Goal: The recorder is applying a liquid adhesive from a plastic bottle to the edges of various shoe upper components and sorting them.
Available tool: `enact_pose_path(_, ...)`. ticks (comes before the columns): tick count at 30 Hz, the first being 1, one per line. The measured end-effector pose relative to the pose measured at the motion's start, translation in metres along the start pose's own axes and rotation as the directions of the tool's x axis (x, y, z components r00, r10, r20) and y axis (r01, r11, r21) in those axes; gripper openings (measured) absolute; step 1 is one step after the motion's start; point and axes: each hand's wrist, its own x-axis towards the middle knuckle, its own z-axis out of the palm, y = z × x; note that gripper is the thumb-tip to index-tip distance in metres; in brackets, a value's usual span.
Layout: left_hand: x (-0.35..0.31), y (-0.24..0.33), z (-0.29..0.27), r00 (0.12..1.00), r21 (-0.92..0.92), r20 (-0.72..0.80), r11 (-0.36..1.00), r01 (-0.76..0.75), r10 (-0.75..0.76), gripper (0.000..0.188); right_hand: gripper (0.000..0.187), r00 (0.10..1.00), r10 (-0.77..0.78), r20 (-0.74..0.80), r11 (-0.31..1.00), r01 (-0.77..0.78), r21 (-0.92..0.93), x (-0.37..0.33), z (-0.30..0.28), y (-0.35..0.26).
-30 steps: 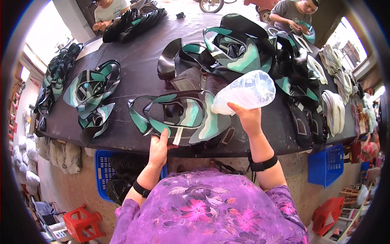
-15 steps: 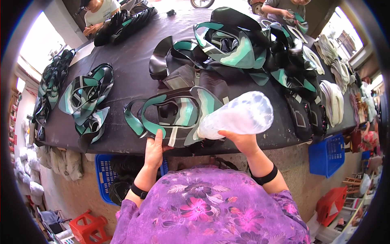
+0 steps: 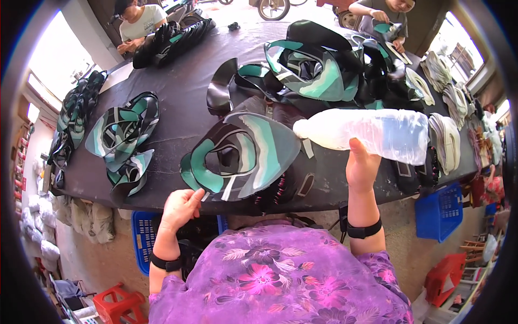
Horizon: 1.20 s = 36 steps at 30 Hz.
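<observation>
My right hand [image 3: 362, 167] is wrapped round a translucent plastic bottle [image 3: 372, 132] with whitish contents. The bottle lies nearly level above the table, its narrow end pointing left at a pile of shoe upper pieces [image 3: 261, 151]. These pieces are black, grey and green with wavy bands, loosely nested at the table's near edge. By their lower left side my left hand [image 3: 182, 209] is closed, thumb against fingers. A small pale tip shows at the thumb; what it belongs to is hidden.
More shoe pieces lie in a heap [image 3: 307, 70] at the far middle and a bundle [image 3: 124, 129] at left. Stacked white pieces [image 3: 445, 137] line the right side. Blue baskets [image 3: 440, 213] stand below the table. Two people work at the far side, one handling a green piece [image 3: 384, 28].
The bottle has swung right, away from the shoe pieces, and now lies more level. My left hand has drawn back from the pieces toward the lower left and closed.
</observation>
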Motion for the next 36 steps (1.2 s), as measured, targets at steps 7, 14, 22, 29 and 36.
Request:
enact_pose_path(7,0.044,0.004,-0.023,0.739,0.353,-0.411,0.841,-0.411,0.534,0.044,0.052,0.984,-0.14,0.113,0.974,0.157,-0.166,0.01,0.023,-0.017)
enact_pose_path(14,0.082,0.018,-0.01,0.703,0.605,-0.285,0.691,-0.395,0.652,0.03,0.04,0.948,-0.011,0.319,0.93,0.127,-0.344,0.001,0.034,0.038)
enact_pose_path(22,0.078,0.007,-0.012,0.63,0.465,-0.326,0.7,-0.542,0.705,0.022,0.043,0.999,-0.032,0.008,0.907,0.032,-0.42,0.014,0.001,0.0)
enact_pose_path(29,0.065,0.018,-0.048,0.709,0.094,-0.069,0.712,-0.696,0.702,0.028,0.034,0.901,-0.087,-0.424,0.992,0.037,-0.124,0.014,-0.096,-0.028)
enact_pose_path(36,0.067,0.041,-0.049,0.838,-0.8,0.199,0.578,-0.16,0.508,0.036,0.038,0.848,0.254,-0.465,0.911,-0.048,0.409,0.003,-0.103,-0.028)
